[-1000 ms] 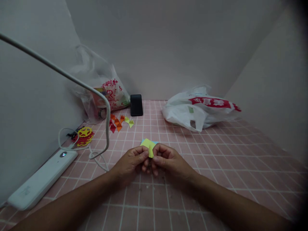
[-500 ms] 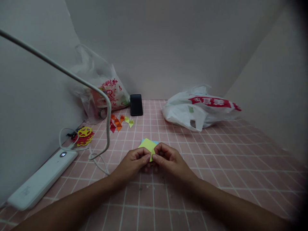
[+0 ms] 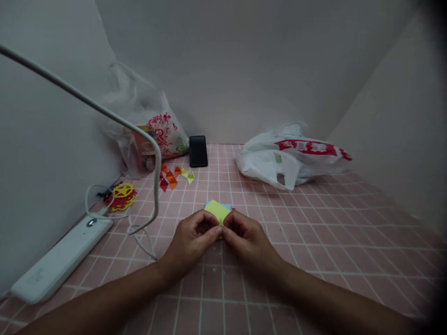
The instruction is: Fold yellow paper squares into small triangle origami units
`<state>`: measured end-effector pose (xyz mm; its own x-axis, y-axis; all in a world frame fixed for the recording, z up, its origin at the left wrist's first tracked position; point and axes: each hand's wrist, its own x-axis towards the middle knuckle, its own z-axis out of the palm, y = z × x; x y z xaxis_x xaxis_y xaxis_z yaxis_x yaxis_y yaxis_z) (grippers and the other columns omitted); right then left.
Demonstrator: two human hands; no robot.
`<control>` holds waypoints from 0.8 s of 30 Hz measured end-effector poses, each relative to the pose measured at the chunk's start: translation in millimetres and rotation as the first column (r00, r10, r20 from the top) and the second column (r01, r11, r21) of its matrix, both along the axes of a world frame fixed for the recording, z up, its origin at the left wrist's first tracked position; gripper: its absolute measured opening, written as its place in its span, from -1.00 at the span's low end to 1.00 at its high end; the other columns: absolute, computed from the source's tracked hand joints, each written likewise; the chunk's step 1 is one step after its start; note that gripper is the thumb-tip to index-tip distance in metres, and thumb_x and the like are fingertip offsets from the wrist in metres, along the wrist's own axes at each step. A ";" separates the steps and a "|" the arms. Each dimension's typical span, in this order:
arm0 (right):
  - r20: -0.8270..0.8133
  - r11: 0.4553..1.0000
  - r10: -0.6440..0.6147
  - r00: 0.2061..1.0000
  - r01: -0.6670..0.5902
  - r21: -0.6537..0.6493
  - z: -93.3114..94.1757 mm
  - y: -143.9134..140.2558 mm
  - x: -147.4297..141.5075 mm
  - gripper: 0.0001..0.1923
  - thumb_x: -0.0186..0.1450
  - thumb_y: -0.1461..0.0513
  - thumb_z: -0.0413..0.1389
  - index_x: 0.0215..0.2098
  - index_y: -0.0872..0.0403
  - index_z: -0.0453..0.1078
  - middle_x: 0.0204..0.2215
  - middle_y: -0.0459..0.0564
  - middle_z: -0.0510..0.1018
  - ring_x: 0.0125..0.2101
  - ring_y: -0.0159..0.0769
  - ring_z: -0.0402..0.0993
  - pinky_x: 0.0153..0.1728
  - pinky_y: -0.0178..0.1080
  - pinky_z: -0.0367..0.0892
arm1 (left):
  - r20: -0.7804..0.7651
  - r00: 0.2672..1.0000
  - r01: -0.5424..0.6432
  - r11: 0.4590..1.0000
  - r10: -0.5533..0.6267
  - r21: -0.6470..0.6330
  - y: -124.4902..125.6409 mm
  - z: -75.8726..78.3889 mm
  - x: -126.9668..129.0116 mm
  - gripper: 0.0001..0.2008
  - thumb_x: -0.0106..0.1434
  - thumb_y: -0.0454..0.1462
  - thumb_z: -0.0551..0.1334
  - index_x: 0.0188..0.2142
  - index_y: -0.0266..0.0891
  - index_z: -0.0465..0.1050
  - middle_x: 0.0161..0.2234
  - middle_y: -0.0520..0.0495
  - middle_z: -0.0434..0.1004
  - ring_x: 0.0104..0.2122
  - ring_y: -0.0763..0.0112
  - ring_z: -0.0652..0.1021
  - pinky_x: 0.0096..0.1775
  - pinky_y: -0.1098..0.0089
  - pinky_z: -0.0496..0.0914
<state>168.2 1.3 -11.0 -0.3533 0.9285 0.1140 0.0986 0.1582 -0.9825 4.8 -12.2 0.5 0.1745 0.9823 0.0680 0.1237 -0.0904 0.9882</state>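
Note:
My left hand (image 3: 193, 238) and my right hand (image 3: 244, 236) meet fingertip to fingertip low over the pink tiled table (image 3: 314, 223). Both pinch a small folded yellow-green paper piece (image 3: 220, 226), almost hidden between the fingers. Just beyond my fingers lies a small stack of square paper sheets (image 3: 218, 209), yellow-green on top with blue showing at its far edge. Farther back several folded paper pieces (image 3: 172, 177) in red, orange and yellow lie in a loose group.
A white desk lamp base (image 3: 59, 258) with a bent neck (image 3: 153, 153) and cord stands at the left. Red and yellow paper cutouts (image 3: 121, 196) lie beside it. A clear bag (image 3: 146, 125), a black phone (image 3: 198, 151) and a white plastic bag (image 3: 289, 160) sit at the back.
My hands have dropped closer to the table and closed in over the folded paper, which now shows far less than before. The sheet stack has not moved.

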 end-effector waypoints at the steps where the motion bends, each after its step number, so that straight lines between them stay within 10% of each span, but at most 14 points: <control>1: 0.000 1.000 0.010 1.000 -0.010 0.002 0.0 -0.3 0.0 -0.76 0.27 0.22 0.12 -0.52 0.05 0.21 -0.56 -0.16 0.28 -0.52 -0.39 0.15 -0.49 -0.30 0.07 | 0.020 1.000 -0.004 1.000 0.004 -0.013 -0.1 -0.8 0.1 -0.91 0.19 -0.27 0.27 -0.37 -0.25 0.40 -0.42 0.01 0.43 -0.40 0.40 0.44 -0.32 0.40 0.34; 24: -0.094 0.990 0.072 0.993 -0.083 -0.115 1.1 -2.0 -0.6 -0.85 0.25 0.21 0.08 -0.45 0.05 0.24 -0.56 -0.17 0.28 -0.57 -0.43 0.15 -0.55 -0.32 0.08 | -0.079 0.997 -0.013 0.995 0.021 0.104 -0.6 -2.9 -1.4 -0.98 0.20 -0.34 0.21 -0.35 -0.25 0.42 -0.41 0.04 0.44 -0.40 0.45 0.46 -0.34 0.45 0.35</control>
<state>167.5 -0.7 -9.9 -0.4181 0.9076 0.0389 0.0017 0.0437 -0.9990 3.4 -12.8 -2.4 0.1671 0.9736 0.1556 0.2047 -0.1887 0.9605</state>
